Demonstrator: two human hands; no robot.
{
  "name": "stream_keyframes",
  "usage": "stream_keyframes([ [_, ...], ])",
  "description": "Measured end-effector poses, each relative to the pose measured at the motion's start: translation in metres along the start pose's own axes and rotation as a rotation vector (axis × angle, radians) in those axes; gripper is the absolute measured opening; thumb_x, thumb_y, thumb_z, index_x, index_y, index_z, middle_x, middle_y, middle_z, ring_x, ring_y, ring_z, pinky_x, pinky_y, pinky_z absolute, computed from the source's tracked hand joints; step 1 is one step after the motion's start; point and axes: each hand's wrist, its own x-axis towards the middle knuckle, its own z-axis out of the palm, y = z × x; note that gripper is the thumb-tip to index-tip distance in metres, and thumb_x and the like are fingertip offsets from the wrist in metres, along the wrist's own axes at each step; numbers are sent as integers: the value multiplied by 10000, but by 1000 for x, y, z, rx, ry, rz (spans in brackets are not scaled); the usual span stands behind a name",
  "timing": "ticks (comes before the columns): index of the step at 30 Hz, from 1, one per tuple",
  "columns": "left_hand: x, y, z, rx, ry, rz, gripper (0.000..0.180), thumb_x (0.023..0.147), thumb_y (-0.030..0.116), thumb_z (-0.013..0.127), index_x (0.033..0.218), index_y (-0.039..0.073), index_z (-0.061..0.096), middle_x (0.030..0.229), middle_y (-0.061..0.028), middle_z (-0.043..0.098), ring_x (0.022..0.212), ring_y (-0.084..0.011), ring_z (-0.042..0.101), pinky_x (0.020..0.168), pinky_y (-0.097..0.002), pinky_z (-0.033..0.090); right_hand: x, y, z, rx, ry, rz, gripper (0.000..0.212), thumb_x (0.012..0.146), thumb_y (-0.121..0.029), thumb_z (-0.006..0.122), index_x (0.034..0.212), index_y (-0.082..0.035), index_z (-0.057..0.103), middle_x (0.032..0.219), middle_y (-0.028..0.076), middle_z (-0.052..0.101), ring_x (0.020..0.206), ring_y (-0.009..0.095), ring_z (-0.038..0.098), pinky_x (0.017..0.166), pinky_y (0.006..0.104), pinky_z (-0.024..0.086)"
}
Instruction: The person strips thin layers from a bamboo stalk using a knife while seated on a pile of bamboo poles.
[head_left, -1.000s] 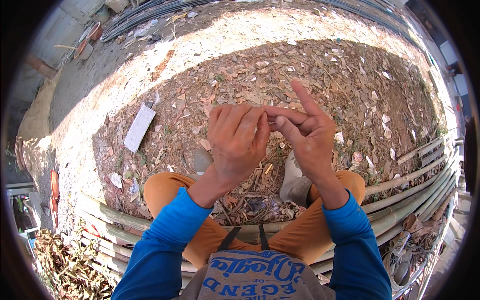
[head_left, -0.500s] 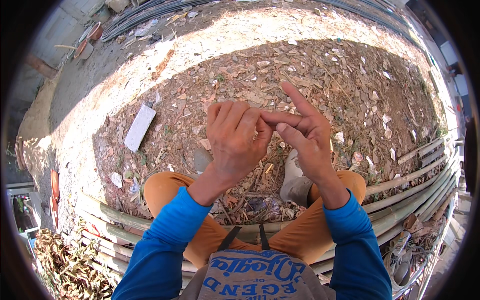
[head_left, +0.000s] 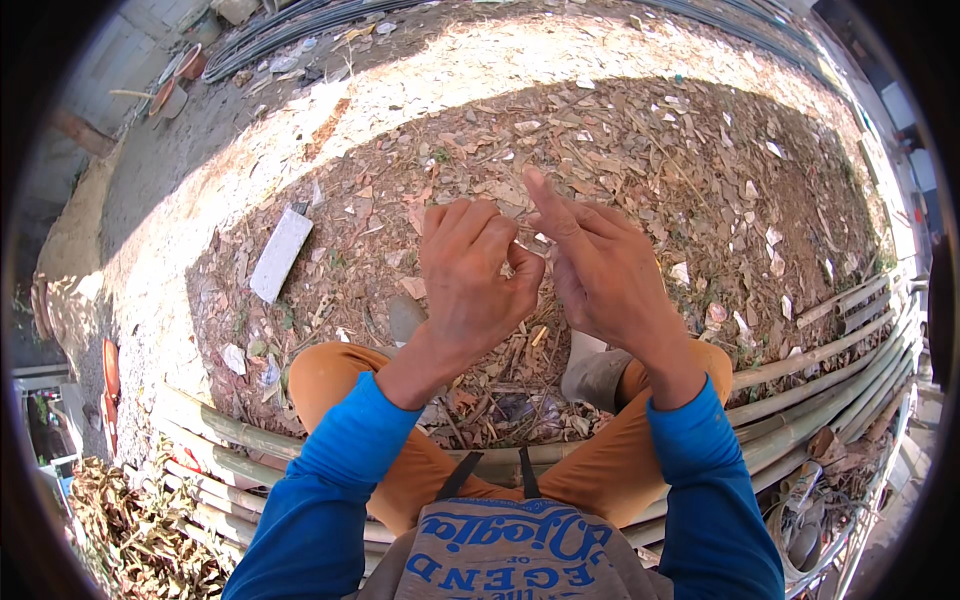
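Note:
My left hand point(head_left: 480, 268) is closed in a fist, knuckles up, above the ground between my knees. Its thumb lies against the curled fingers, and whatever may be inside the fist is hidden. Close beside it, my right hand point(head_left: 612, 275) is turned with its back up. One finger stretches toward the far left, and the rest are partly bent behind it. Nothing shows in the right hand. A narrow gap separates the two hands at thumb height.
Dry leaves and litter point(head_left: 640, 150) cover the ground ahead. A pale rectangular block point(head_left: 281, 255) lies at left. Bamboo poles point(head_left: 830, 370) run beneath and beside me. My boot point(head_left: 595, 375) stands below my right hand. Pots point(head_left: 170, 98) and long dark rods point(head_left: 290, 40) are at far left.
My right hand has rolled from palm-inward to back-up, its fingers drawing away from the left fist and swinging toward the far left. The left hand has barely moved.

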Motion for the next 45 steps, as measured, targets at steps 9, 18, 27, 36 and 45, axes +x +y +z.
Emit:
stream_keyframes([
  [9, 1, 1, 0, -264, -15, -182, 106, 775, -42, 727, 800, 32, 657, 774, -64, 640, 694, -177, 599, 674, -320, 450, -1, -2, -6, 1006, 140, 599, 731, 891, 121, 599, 1562, 37, 322, 1095, 153, 759, 1046, 216, 728, 898, 314, 575],
  [18, 6, 6, -4, -598, -54, -298, 50, 821, -39, 711, 840, 0, 684, 780, -77, 656, 719, -160, 624, 649, -297, 482, 1, 4, -13, 1144, 155, 716, 715, 893, 121, 633, 1534, 98, 316, 1010, 168, 765, 984, 185, 735, 865, 293, 586],
  [27, 6, 5, -4, -634, -71, -302, 55, 825, -43, 715, 847, 0, 688, 772, -76, 654, 711, -153, 617, 647, -292, 475, 1, 3, -12, 1194, 182, 707, 731, 874, 77, 727, 1518, 60, 383, 996, 160, 766, 949, 179, 734, 841, 292, 591],
  [36, 7, 9, -5, -661, -109, -295, 62, 815, -15, 745, 844, 5, 694, 781, -73, 665, 725, -139, 615, 660, -288, 478, 0, 2, -11, 1191, 205, 711, 653, 884, 86, 698, 1474, 65, 420, 956, 127, 753, 910, 158, 721, 830, 287, 585],
  [45, 3, 5, -6, -738, -115, -423, 36, 808, -13, 722, 824, 6, 695, 775, -56, 658, 730, -127, 607, 682, -279, 475, 0, 2, -10, 1178, 203, 704, 648, 880, 111, 642, 1481, 70, 406, 959, 143, 751, 910, 161, 722, 830, 283, 583],
])
